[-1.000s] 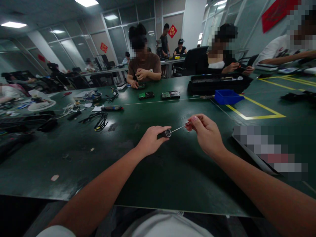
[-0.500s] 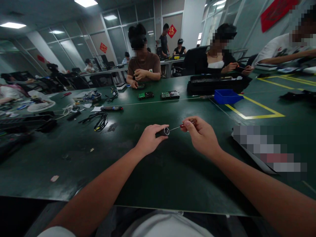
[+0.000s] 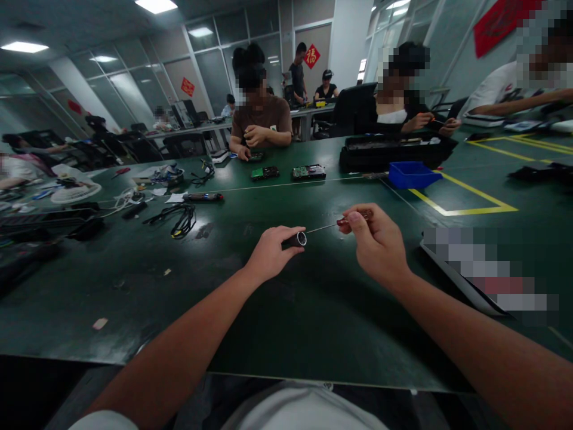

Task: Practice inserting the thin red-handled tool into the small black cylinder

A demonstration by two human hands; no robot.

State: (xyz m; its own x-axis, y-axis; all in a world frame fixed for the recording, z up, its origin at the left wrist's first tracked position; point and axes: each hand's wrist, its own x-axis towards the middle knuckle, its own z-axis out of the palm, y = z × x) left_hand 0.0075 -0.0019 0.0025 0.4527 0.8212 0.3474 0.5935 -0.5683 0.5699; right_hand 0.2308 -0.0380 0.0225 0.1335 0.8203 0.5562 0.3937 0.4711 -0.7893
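Note:
My left hand (image 3: 268, 254) is closed round a small dark cylinder (image 3: 297, 239) with a shiny round end that faces right. My right hand (image 3: 376, 245) pinches the reddish handle of a thin screwdriver (image 3: 344, 222). Its slim metal shaft runs left, and the tip sits at the cylinder's shiny end. Both hands hover just above the dark green table (image 3: 313, 310), near its middle.
A black cable bundle (image 3: 179, 218) lies to the left. A blue bin (image 3: 412, 175) and a long black case (image 3: 394, 152) stand at the back right, circuit boards (image 3: 308, 172) at the back. Yellow tape lines (image 3: 470, 200) mark the right. Other people work across the table.
My right hand first slid left toward the cylinder, then drew back to the right and slightly up. My left hand and the cylinder stayed nearly still.

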